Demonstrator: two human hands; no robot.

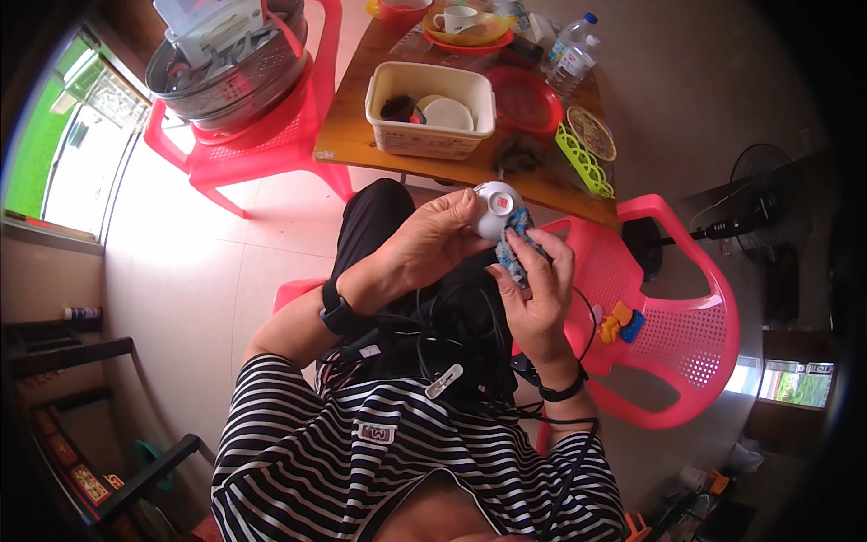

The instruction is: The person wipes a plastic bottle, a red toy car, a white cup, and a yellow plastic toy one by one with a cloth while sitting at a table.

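My left hand grips a small white bowl by its left side, its underside and foot ring turned up towards the camera; a red mark shows inside the ring. Against the bowl's lower right side my right hand presses a blue and grey fluffy cloth, held with the fingers. Both hands are over my lap, just before the wooden table's near edge. A cream plastic tub stands on that table, holding white dishes and a dark item with a red part. The fingertips behind the bowl are partly hidden.
A red plate, a green plastic basket, plastic bottles and a mug on stacked dishes are on the table. Left, a pink chair bears a metal basin. Right, another pink chair holds small colourful items. Cables cross my lap.
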